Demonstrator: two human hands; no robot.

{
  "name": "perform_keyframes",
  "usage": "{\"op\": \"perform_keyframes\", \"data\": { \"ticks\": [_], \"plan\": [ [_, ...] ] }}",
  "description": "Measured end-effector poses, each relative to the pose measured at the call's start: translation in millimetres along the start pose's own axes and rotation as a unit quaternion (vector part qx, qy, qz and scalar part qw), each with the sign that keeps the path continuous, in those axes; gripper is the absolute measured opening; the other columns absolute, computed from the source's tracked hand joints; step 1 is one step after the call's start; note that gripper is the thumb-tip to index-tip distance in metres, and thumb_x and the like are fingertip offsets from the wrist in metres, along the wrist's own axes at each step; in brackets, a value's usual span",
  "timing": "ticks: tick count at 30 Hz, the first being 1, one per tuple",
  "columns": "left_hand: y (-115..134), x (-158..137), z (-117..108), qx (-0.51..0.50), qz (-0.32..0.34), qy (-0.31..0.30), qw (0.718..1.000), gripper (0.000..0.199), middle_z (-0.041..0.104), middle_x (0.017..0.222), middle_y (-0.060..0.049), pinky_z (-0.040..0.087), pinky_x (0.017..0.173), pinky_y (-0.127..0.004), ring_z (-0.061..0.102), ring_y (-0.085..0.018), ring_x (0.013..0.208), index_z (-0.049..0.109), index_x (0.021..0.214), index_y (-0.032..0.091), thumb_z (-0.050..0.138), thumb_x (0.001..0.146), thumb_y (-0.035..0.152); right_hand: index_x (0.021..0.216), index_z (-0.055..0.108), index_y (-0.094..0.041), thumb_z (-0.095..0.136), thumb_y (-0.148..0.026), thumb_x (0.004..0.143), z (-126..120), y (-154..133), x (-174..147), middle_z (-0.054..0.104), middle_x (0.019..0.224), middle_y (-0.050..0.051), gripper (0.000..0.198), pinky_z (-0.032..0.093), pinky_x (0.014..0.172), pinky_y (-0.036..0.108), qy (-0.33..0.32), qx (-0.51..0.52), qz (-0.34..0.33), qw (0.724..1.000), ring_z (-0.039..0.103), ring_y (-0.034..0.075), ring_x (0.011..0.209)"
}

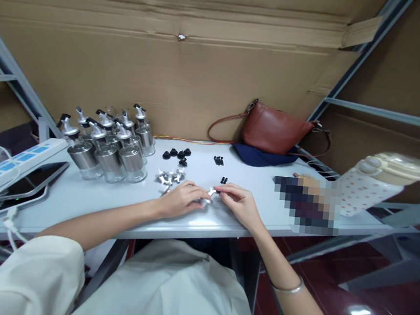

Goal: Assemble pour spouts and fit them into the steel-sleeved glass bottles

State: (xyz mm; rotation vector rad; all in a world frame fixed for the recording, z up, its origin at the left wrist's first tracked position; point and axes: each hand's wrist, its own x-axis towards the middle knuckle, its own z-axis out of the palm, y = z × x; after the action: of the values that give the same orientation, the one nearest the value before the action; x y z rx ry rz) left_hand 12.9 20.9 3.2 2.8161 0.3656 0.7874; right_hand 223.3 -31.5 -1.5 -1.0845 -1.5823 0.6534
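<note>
Near the table's front edge, my left hand [182, 200] pinches a silver pourer spout [211, 192] between thumb and fingers. My right hand [240, 204] closes its fingertips on a small black flap [218, 191] at the spout's right end; whether the two are joined cannot be made out. Several more silver spouts [171, 175] lie just beyond my left hand. Black ribbed stoppers [174, 152] are grouped behind those. Small black pieces lie in two clusters, one farther back [218, 160] and one close beyond my right fingers [224, 180].
Several glass bottles with steel sleeves and pourers [110, 161] stand at the left. A power strip [18, 163] and phone-like devices [27, 181] lie farther left. At the right are a brown handbag [271, 128] on dark blue cloth [261, 156] and a spotted tumbler [365, 188].
</note>
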Motion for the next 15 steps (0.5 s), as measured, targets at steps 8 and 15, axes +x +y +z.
{"op": "perform_keyframes", "data": {
  "ticks": [8,15],
  "plan": [
    [-1.9,-1.1,2.0,0.005,0.03,0.016,0.999,0.025,0.068,0.107,-0.01,0.045,0.09,-0.032,0.062,-0.016,0.101,0.059,0.109,0.016,0.048,0.091,0.03,0.091,0.074,-0.022,0.059,-0.029,0.081,-2.2,-3.7,-0.3,0.07,0.09,0.007,0.019,0.051,0.077,0.034,-0.033,0.0,-0.011,0.999,0.064,0.02,0.086],
    [-2.8,-0.9,2.0,0.007,0.035,0.02,0.999,0.026,0.068,0.11,-0.01,0.045,0.089,-0.031,0.061,-0.015,0.104,0.058,0.111,0.016,0.044,0.093,0.027,0.085,0.072,-0.021,0.066,-0.031,0.074,-1.4,2.2,-0.7,0.073,0.086,0.005,0.016,0.052,0.075,0.033,0.008,0.031,0.047,0.998,0.067,0.02,0.079]
  ]
}}
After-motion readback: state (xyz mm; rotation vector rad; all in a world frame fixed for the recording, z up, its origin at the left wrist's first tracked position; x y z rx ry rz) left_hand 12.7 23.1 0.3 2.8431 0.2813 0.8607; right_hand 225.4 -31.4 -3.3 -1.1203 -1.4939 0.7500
